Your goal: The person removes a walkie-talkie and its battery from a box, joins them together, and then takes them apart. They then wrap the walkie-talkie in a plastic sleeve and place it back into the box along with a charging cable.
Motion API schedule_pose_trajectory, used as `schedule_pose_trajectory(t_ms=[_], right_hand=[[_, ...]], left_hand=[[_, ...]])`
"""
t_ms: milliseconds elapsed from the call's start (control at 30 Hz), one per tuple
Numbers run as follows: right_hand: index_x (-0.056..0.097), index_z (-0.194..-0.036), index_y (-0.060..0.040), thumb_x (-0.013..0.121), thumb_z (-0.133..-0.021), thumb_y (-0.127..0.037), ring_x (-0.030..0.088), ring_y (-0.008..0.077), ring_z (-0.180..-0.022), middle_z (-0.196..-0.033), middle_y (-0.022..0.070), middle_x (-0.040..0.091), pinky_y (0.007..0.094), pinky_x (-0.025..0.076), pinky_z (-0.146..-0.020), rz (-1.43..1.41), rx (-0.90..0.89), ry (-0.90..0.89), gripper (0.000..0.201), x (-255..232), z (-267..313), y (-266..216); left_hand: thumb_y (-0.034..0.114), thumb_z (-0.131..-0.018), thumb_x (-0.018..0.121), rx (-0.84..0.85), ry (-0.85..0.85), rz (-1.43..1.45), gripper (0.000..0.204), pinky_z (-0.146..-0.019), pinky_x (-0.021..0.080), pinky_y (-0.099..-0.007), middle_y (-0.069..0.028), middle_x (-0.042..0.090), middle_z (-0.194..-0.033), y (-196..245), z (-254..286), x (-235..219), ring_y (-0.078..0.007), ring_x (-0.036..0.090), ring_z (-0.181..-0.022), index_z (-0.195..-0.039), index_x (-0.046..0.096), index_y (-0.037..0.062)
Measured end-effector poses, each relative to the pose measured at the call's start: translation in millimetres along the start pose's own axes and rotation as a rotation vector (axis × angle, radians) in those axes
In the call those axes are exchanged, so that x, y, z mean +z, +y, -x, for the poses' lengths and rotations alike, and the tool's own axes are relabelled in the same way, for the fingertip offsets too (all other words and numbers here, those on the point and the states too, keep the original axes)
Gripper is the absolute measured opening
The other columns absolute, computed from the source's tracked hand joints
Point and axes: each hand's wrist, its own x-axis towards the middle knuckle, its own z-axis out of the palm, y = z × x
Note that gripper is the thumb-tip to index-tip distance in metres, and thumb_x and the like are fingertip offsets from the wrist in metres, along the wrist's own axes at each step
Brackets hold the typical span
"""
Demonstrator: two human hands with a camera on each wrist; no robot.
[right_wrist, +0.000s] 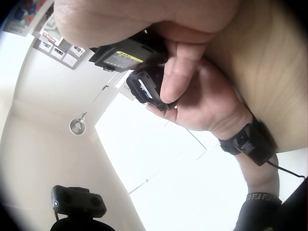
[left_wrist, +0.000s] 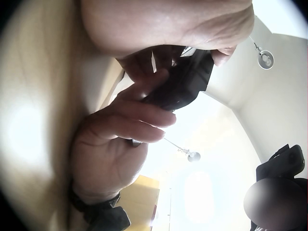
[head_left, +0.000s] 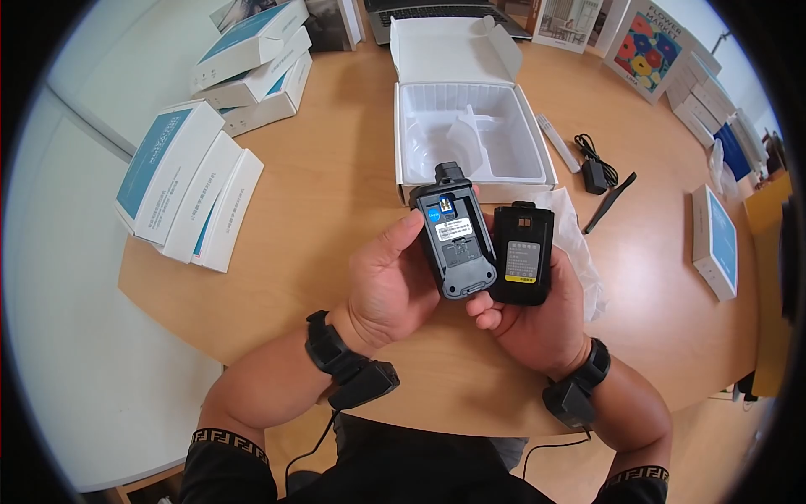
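In the head view, my left hand [head_left: 388, 281] holds a black handheld device [head_left: 456, 244], its bare battery bay with a white label and blue sticker facing up. Beside it my right hand [head_left: 546, 323] grips a black battery pack [head_left: 522, 252], its grey and yellow label and contacts facing up. The two parts are side by side, their lower ends close together. Fingertips of the right hand reach to the device's lower end. The right wrist view shows the battery [right_wrist: 126, 57] above the device [right_wrist: 147, 89]. In the left wrist view the device [left_wrist: 185, 79] is dark.
An open white box with a plastic tray [head_left: 470, 172] stands behind the hands. A plastic bag [head_left: 575, 244], black adapter [head_left: 598, 176], black strap [head_left: 610, 202] and thin white box [head_left: 558, 143] lie right of it. Boxes are stacked at left [head_left: 189, 181]; one box [head_left: 715, 244] lies far right.
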Motion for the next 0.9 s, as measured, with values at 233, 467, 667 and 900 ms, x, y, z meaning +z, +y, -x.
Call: schedule_pose_trajectory(t_ms=[233, 467, 667, 900], right_hand=[[0.04, -0.146, -0.0023, 0.02, -0.107, -0.046, 0.072, 0.0284, -0.087, -0.116, 0.0183, 0.067, 0.0352, 0.062, -0.077, 0.095, -0.056, 0.075, 0.062, 5.6, 1.4, 2.8], [0.042, -0.144, -0.002, 0.019, -0.107, -0.053, 0.071, 0.0261, -0.088, -0.115, 0.0168, 0.066, 0.0349, 0.061, -0.078, 0.191, -0.152, 0.112, 0.067, 3.6, 5.1, 13.6], [0.043, -0.143, -0.0018, 0.017, -0.107, -0.056, 0.071, 0.0262, -0.088, -0.115, 0.0172, 0.067, 0.0355, 0.061, -0.08, 0.163, -0.152, 0.096, 0.07, 5.0, 5.4, 13.6], [0.044, -0.142, -0.0017, 0.022, -0.107, -0.047, 0.069, 0.0259, -0.089, -0.114, 0.0162, 0.066, 0.0347, 0.058, -0.075, 0.172, -0.177, 0.088, 0.061, 2.8, 6.3, 13.7]], left_hand=[[0.05, -0.091, 0.063, -0.025, -0.009, -0.006, 0.081, -0.102, 0.046, -0.0443, -0.0151, 0.06, -0.129, 0.6, 1.8, -0.4, -0.0282, 0.06, -0.116, -0.151, 0.036, 0.0021], [0.046, -0.092, 0.063, -0.04, -0.02, -0.014, 0.08, -0.104, 0.044, -0.0455, -0.0154, 0.058, -0.132, -1.8, 2.1, -8.7, -0.0296, 0.058, -0.119, -0.152, 0.032, 0.0026], [0.046, -0.092, 0.063, -0.042, -0.003, -0.024, 0.081, -0.106, 0.043, -0.045, -0.0154, 0.057, -0.133, -1.6, 2.0, -8.1, -0.0292, 0.057, -0.12, -0.153, 0.032, 0.0022], [0.049, -0.09, 0.065, -0.092, -0.066, -0.032, 0.083, -0.096, 0.048, -0.0453, -0.0163, 0.055, -0.136, 2.3, 2.6, -10.1, -0.0308, 0.058, -0.115, -0.153, 0.033, 0.0056]])
